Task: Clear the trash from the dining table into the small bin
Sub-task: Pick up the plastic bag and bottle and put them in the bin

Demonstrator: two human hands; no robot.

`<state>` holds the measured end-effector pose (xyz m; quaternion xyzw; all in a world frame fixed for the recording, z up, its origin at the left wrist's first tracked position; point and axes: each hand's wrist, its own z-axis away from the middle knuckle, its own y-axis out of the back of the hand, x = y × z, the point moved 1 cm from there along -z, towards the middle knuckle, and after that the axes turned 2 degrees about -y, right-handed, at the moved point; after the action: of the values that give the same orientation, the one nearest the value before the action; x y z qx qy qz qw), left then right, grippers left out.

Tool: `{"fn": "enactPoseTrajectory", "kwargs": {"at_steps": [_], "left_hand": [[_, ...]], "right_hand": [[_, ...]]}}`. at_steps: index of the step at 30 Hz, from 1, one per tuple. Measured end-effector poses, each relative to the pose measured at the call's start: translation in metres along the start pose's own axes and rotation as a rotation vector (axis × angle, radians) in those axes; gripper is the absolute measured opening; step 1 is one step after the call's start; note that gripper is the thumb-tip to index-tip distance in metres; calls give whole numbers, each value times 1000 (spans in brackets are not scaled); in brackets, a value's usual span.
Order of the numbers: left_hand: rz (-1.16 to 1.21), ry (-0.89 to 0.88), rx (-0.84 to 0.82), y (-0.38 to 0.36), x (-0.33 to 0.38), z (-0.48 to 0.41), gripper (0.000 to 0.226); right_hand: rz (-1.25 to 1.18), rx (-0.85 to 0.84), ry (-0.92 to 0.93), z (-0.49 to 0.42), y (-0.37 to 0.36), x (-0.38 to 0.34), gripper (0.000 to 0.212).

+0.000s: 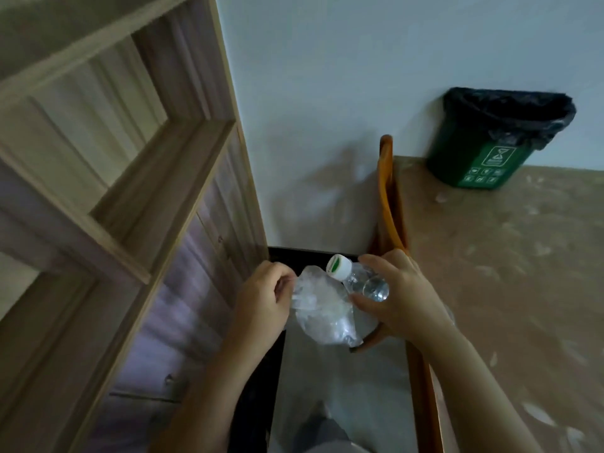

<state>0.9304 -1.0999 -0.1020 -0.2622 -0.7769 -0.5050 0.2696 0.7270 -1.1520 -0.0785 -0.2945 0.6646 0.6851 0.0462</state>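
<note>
Pale wall [327, 93] at back, wooden shelf [114, 158] on the left, brown counter [523, 273] with white smears on the right. Small green bin [480, 158] stands on the counter's far edge against the wall, black liner [510, 106] draped over its rim.

Left hand [261, 292] pinches the edge of a crumpled clear plastic bag [323, 308]. Right hand [402, 289] wraps thumb and fingers round a clear bottle [362, 279] with a white cap [338, 265]. Both items hang over the floor [343, 387], off the counter and well apart from the bin. An orange chair [389, 197] back stands between the hands and the counter.

Risks, as I judge them:
- Bag is held by its edge only, so it could slip out and drop to the floor.
- Bottle is smooth and the hold looks light. A quick swing may lose it.
- The chair back lies in the path, so the bag or a sleeve could snag on it.
- A toss from here would likely miss.
- Bin looks light and a hard knock on the rim may tip it.
</note>
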Motion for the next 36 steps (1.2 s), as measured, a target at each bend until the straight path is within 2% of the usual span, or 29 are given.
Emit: {"fn": "enactPoseTrajectory", "kwargs": {"at_steps": [9,18,25,30,36], "left_hand": [[89,-85,29,-25,-25,-136,9],[156,-294,-38,-51,-47,-296,3],[286,-485,-114,-81,-24,-402,9],[379,-524,-141,-110,2,-449,10],[429,-516,-169,-140,34,-486,9]], "right_hand": [[68,56,-57,-112,21,18,56],[143,167,-258,-222,33,32,55],[108,309,-410,-274,52,53,55],[125,411,-481,-292,85,87,59],[191,572,-447,-312,150,136,60]]}}
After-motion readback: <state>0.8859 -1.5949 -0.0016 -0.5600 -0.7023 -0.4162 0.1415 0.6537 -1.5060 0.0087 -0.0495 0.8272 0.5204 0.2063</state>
